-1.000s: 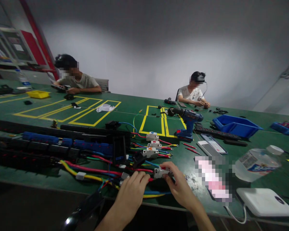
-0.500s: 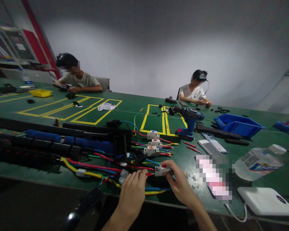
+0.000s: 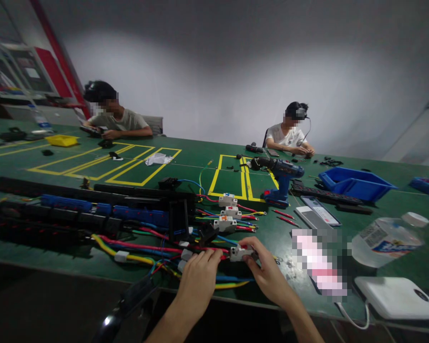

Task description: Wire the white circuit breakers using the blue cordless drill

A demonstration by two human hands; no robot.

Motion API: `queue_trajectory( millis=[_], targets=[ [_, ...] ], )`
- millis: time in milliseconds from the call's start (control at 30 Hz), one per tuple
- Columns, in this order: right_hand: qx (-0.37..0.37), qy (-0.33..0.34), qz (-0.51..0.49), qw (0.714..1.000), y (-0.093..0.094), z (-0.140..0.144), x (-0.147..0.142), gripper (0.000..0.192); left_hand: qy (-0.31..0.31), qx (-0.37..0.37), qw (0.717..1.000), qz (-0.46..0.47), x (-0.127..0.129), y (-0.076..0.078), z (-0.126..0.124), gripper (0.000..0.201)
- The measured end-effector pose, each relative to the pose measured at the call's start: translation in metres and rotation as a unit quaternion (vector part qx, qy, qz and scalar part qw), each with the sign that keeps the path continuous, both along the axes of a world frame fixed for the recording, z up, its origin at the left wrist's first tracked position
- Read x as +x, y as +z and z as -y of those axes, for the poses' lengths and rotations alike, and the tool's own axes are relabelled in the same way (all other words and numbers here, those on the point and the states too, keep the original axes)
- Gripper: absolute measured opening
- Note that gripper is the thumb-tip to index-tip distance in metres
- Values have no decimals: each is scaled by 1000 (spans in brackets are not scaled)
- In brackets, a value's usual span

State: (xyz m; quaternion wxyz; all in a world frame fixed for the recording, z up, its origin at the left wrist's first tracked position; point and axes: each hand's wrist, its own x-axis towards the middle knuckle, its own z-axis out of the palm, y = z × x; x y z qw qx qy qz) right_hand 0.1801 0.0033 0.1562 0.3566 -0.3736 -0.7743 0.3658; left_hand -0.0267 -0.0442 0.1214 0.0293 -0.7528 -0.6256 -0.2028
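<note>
Head view: both hands, left (image 3: 197, 278) and right (image 3: 268, 274), pinch a breaker (image 3: 239, 252) over the green table (image 3: 186, 164).

Beyond the hands, three white breakers (image 3: 229, 211) sit in a row among coloured wires, with a blue cordless drill (image 3: 279, 178) standing farther back to their right. To the right of the hands lie a clear plastic bottle (image 3: 386, 240) on its side and a white box (image 3: 396, 297), and farther back a blue bin (image 3: 355, 183). Two other people sit at the far edge of the green table (image 3: 186, 164).
</note>
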Motion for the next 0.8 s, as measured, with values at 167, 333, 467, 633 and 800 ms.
queue_trajectory(
  millis=[167, 333, 467, 633, 800],
  targets=[
    [-2, 8, 4, 1000, 1, 0, 1, 28, -18, 35, 998, 55, -1, 5, 3, 25],
    [1, 7, 6, 1000, 3, 2, 0, 29, -38, 74, 993, 85, -2, 6, 4, 24],
    [-6, 7, 9, 1000, 6, 3, -1, 30, -42, 90, 991, 94, -1, 5, 5, 26],
    [-7, 9, 7, 1000, 11, 6, -3, 31, -40, 90, 992, 85, -2, 5, 7, 27],
    [-4, 3, 2, 1000, 11, 7, -3, 33, -32, 109, 990, 83, -1, 2, 8, 26]
  ],
)
